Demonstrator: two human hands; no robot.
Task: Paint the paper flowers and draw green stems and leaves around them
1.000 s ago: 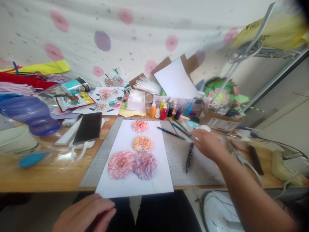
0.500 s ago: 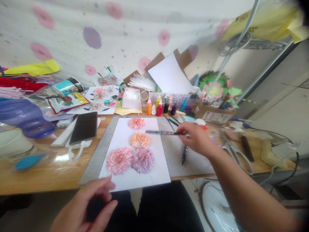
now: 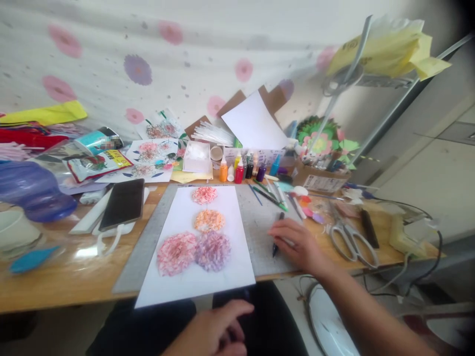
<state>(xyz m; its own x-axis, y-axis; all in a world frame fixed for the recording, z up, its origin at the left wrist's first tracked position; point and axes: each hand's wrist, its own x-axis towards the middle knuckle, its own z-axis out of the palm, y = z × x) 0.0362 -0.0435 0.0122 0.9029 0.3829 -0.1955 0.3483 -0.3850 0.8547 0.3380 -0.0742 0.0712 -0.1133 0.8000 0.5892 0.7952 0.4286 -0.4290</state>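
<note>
My right hand [image 3: 297, 245] lies low on the grey cutting mat [image 3: 256, 247], fingers curled around a black pen [image 3: 279, 221] whose tip pokes out beneath the thumb. Just left of it lies a white sheet [image 3: 230, 207] carrying a small pink flower [image 3: 204, 195], an orange flower [image 3: 209, 220], a larger red-and-white flower [image 3: 176, 253] and a purple flower [image 3: 212, 250], all of shredded paper. My left hand [image 3: 213, 330] hovers over my lap below the table edge, fingers loosely apart and holding nothing.
Small paint bottles [image 3: 237, 170] stand behind the sheet, and loose pens [image 3: 269, 194] lie beside them. Scissors [image 3: 351, 240] and a glue gun [image 3: 404, 232] lie to the right. A phone [image 3: 123, 203], a purple bottle [image 3: 33, 190] and a white cup [image 3: 15, 232] are on the left.
My right hand was holding a patterned pen up over the sheet; it has come down toward me onto the black pen. My left hand moved right along my lap.
</note>
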